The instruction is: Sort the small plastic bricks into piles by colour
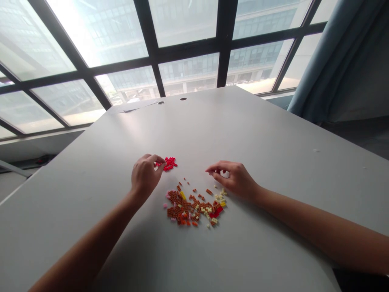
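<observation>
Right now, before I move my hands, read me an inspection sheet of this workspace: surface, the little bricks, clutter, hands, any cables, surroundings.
surface: pale grey table, lightly scuffed, two round holes near the far edge.
job's things: a small cluster of red mini bricks; a scattered pile of mixed mini bricks, mostly brown-orange, with cream, yellow, pink and red.
clutter: a thin pale sheet at the far edge.
hands: left hand has its fingertips at the red cluster, grip unclear; right hand is nearest the mixed pile, holding nothing visible.
cables: nothing seen.
surroundings: large dark-framed window, buildings outside; blue-grey curtain at right.
</observation>
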`<state>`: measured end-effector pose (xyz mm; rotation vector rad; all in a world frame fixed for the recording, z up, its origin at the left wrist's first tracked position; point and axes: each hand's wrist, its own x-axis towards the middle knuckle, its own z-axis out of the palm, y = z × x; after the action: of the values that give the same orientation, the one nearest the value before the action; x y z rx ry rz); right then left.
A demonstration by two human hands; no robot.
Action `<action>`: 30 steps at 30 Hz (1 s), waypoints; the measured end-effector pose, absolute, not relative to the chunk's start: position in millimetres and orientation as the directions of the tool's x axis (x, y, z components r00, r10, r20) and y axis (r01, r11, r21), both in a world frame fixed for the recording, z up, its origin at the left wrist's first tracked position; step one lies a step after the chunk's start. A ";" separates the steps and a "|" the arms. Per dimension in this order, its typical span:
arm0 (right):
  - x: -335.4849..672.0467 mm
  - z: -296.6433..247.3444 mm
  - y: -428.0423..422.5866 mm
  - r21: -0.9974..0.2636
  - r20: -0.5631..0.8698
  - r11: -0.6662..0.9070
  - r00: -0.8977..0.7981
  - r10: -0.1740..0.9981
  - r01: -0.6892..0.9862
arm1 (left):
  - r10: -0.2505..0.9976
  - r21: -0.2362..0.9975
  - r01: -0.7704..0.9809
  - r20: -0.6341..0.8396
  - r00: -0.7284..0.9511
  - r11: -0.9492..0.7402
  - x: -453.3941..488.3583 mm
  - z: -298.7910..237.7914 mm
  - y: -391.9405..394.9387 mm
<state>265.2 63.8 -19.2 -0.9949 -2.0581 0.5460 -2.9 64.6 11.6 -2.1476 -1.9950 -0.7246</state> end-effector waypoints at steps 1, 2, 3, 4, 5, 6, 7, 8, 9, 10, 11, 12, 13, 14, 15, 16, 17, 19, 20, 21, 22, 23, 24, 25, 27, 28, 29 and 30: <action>265.1 -19.3 63.8 -0.646 0.456 0.604 -0.398 0.796 0.467 | 0.896 0.172 0.977 0.442 0.042 -0.130 -2.5 9.4 64.3; 264.9 -19.3 63.8 -0.646 0.456 0.603 -0.397 0.796 0.468 | 0.881 0.113 0.984 0.468 0.070 -0.138 -0.2 8.2 62.2; 264.7 -19.3 63.7 -0.645 0.456 0.603 -0.396 0.797 0.470 | 0.864 0.062 0.987 0.493 0.098 -0.147 3.9 8.1 58.4; 264.6 -19.3 63.7 -0.645 0.456 0.602 -0.395 0.798 0.471 | 0.850 0.025 0.986 0.511 0.130 -0.166 9.8 8.8 53.1; 264.6 -19.3 63.5 -0.645 0.454 0.600 -0.395 0.799 0.473 | 0.840 0.009 0.980 0.517 0.166 -0.199 17.3 10.0 46.2; 264.5 -19.2 63.4 -0.646 0.451 0.599 -0.396 0.800 0.473 | 0.839 0.022 0.966 0.502 0.211 -0.256 26.2 11.6 38.0; 264.5 -19.1 63.2 -0.647 0.449 0.598 -0.399 0.800 0.473 | 0.836 0.063 0.940 0.479 0.267 -0.336 35.9 13.2 28.8; 264.5 -19.0 63.0 -0.647 0.447 0.597 -0.399 0.801 0.474 | 0.830 0.129 0.901 0.458 0.317 -0.415 45.9 14.7 19.1; 264.4 -18.9 62.8 -0.647 0.445 0.595 -0.396 0.803 0.477 | 0.831 0.203 0.856 0.425 0.360 -0.475 55.6 15.9 9.3; 264.4 -18.8 62.6 -0.648 0.446 0.592 -0.391 0.805 0.479 | 0.837 0.271 0.817 0.380 0.394 -0.509 64.4 16.9 0.2; 264.4 -18.7 62.5 -0.649 0.447 0.590 -0.387 0.807 0.481 | 0.845 0.319 0.792 0.332 0.420 -0.520 71.8 17.5 -7.8; 264.4 -18.8 62.3 -0.649 0.448 0.589 -0.384 0.808 0.482 | 0.850 0.338 0.784 0.294 0.437 -0.520 77.5 17.8 -14.3; 264.4 -18.9 62.3 -0.650 0.448 0.588 -0.381 0.808 0.482 | 0.852 0.343 0.782 0.262 0.453 -0.521 81.4 17.9 -19.2; 264.4 -19.0 62.3 -0.650 0.450 0.589 -0.382 0.807 0.480 | 0.855 0.335 0.787 0.233 0.463 -0.518 83.8 17.8 -22.5; 264.4 -19.2 62.4 -0.649 0.452 0.592 -0.384 0.805 0.478 | 0.857 0.321 0.795 0.209 0.471 -0.515 85.0 17.6 -24.5; 264.3 -19.4 62.6 -0.648 0.455 0.594 -0.384 0.804 0.476 | 0.859 0.309 0.802 0.190 0.475 -0.511 85.5 17.2 -25.6; 264.3 -19.6 62.8 -0.646 0.458 0.597 -0.384 0.801 0.475 | 0.861 0.300 0.808 0.174 0.477 -0.508 85.5 16.8 -26.1; 264.1 -19.8 63.1 -0.641 0.465 0.602 -0.383 0.798 0.476 | 0.865 0.299 0.812 0.152 0.479 -0.502 85.7 15.9 -26.5; 264.0 -19.8 63.1 -0.639 0.467 0.603 -0.383 0.797 0.477 | 0.866 0.306 0.811 0.149 0.477 -0.499 85.9 15.7 -26.5; 263.9 -19.6 63.1 -0.639 0.467 0.603 -0.382 0.798 0.478 | 0.868 0.319 0.808 0.155 0.472 -0.496 85.8 15.8 -26.2; 263.8 -19.4 63.0 -0.640 0.466 0.601 -0.380 0.799 0.478 | 0.871 0.337 0.803 0.169 0.462 -0.492 85.1 16.6 -25.4; 263.8 -19.0 62.8 -0.643 0.464 0.598 -0.377 0.801 0.478 | 0.872 0.358 0.795 0.192 0.450 -0.489 83.4 18.0 -23.5; 263.9 -18.7 62.6 -0.647 0.462 0.595 -0.375 0.804 0.478 | 0.872 0.374 0.788 0.225 0.434 -0.489 80.3 20.3 -20.4; 263.9 -18.4 62.4 -0.649 0.461 0.594 -0.375 0.804 0.477 | 0.871 0.383 0.785 0.268 0.411 -0.488 75.5 23.4 -15.8; 264.1 -17.9 62.1 -0.648 0.459 0.594 -0.378 0.804 0.477 | 0.857 0.344 0.806 0.375 0.353 -0.482 61.1 30.7 -2.3; 264.2 -17.9 62.1 -0.646 0.460 0.596 -0.381 0.802 0.477 | 0.848 0.307 0.838 0.439 0.296 -0.451 52.0 34.0 6.2; 264.2 -18.0 62.2 -0.645 0.460 0.598 -0.383 0.801 0.476 | 0.846 0.278 0.868 0.470 0.251 -0.411 42.3 36.5 15.3; 264.3 -18.1 62.2 -0.645 0.461 0.599 -0.384 0.800 0.474 | 0.853 0.262 0.894 0.479 0.207 -0.364 32.5 37.9 24.5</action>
<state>264.3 62.2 -18.1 -1.0057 -2.0473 0.5330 32.5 24.5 37.9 -2.3842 -1.7281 -0.8674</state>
